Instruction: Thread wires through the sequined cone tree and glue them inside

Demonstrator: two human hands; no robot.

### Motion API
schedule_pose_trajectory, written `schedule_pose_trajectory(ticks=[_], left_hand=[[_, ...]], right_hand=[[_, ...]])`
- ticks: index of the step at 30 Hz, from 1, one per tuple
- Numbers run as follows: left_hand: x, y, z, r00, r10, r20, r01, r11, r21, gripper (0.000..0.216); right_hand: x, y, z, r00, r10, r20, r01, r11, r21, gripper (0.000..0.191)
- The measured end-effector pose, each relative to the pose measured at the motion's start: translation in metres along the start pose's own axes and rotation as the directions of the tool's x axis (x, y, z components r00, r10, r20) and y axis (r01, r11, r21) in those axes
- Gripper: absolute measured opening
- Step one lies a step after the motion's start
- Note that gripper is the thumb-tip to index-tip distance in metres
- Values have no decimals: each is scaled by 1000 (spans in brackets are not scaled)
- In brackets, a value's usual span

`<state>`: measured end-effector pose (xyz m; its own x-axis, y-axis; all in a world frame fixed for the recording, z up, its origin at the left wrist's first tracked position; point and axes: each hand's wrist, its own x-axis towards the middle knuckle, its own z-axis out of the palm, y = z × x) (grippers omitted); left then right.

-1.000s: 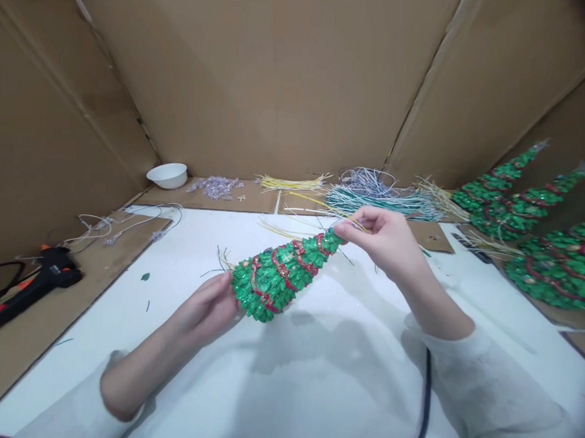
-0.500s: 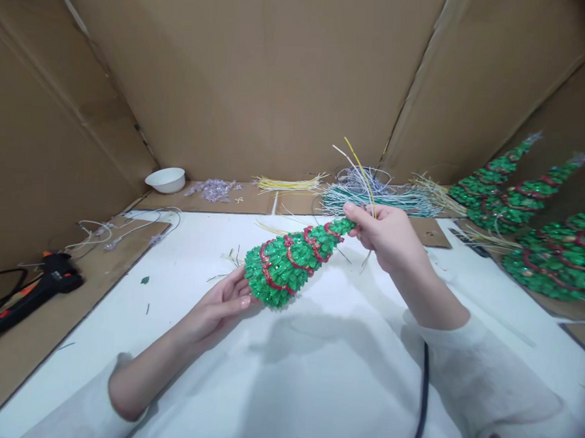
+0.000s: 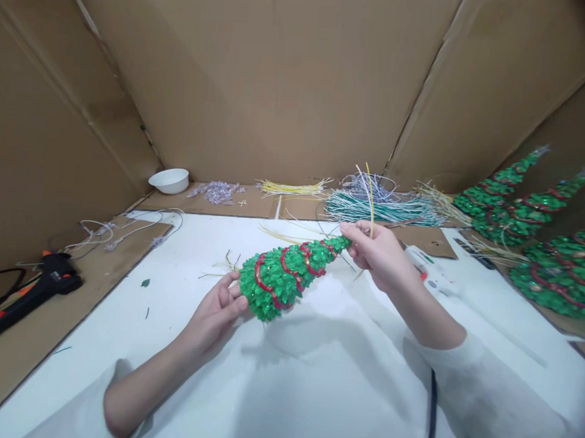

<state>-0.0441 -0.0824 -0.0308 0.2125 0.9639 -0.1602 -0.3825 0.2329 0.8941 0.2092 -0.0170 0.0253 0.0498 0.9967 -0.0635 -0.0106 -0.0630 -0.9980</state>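
tree (image 3: 290,271) tilted mid-frame, tip to upper r. l hand (image 3: 219,313) clamped on its base, r hand (image 3: 381,253) pinching near tip, yellow wire (image 3: 370,200) rising there. bowl (image 3: 171,181) upper l, glue gun (image 3: 34,290) far l, other trees (image 3: 564,276) far r.

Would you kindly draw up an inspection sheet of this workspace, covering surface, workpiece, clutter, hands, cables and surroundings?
Surface: white tabletop, with cardboard strips along the left and far sides.
Workpiece: green tree with red trim, tilted, narrow tip to the right.
Clutter: green scrap, white bowl, clear pieces, yellow-and-white bundle, green-and-white bundle, black glue gun.
Hands: left hand holds the wide base; right hand holds the tip, a yellow strand sticking up beside it.
Cables: black cable by the right sleeve; plug end not visible.
Surroundings: cardboard walls; more decorated trees at right.
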Motion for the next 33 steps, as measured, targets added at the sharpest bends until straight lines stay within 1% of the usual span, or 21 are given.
schedule_pose_trajectory(ticks=[2,3,4,6,8,10,12,15,17,19,20,22,25,29,33], left_hand=[[1,0,-4,998,-26,-50,22,996,-82,51],[2,1,-5,997,-33,-65,24,992,-120,49],[4,1,-7,997,-36,-72,25,988,-154,47],[6,2,-8,997,-31,-67,16,978,-208,40],[7,3,-9,998,-15,-61,1,973,-232,33],[7,3,-8,997,-6,-72,-11,972,-235,29],[5,3,-6,998,-14,-56,1,973,-232,29],[1,3,-3,999,-23,45,33,976,-216,42],[-3,4,0,995,-7,101,23,987,-161,55],[-5,4,2,994,22,104,-12,996,-88,63],[-6,5,3,995,43,87,-38,998,-59,64],[-6,6,3,996,80,46,-78,996,-29,61],[-4,8,1,996,84,-13,-85,995,-50,55],[1,8,-6,994,-15,-106,-3,985,-171,36],[4,4,-12,992,-41,-121,13,975,-223,18]], right_hand=[[-1,-2,-3,996,-77,35,80,991,-107,32],[-2,-5,-5,993,-92,75,103,983,-154,32],[-3,-7,-7,988,-84,130,108,976,-187,32],[-4,-12,-11,970,-24,241,79,972,-221,35],[-3,-14,-13,955,22,295,47,974,-224,36],[-2,-14,-13,959,26,282,31,980,-196,28],[-1,-12,-12,967,33,252,2,991,-135,22],[2,-8,-10,975,91,205,-94,996,4,24],[4,-5,-10,976,137,171,-151,986,73,24],[6,-4,-10,975,163,149,-180,978,104,24],[6,-4,-11,975,169,142,-185,977,108,24],[6,-4,-11,974,175,144,-189,977,95,25],[5,-7,-13,964,151,218,-159,987,21,33],[3,-12,-17,947,97,306,-74,993,-88,51],[2,-13,-18,941,86,326,-34,986,-161,55]])
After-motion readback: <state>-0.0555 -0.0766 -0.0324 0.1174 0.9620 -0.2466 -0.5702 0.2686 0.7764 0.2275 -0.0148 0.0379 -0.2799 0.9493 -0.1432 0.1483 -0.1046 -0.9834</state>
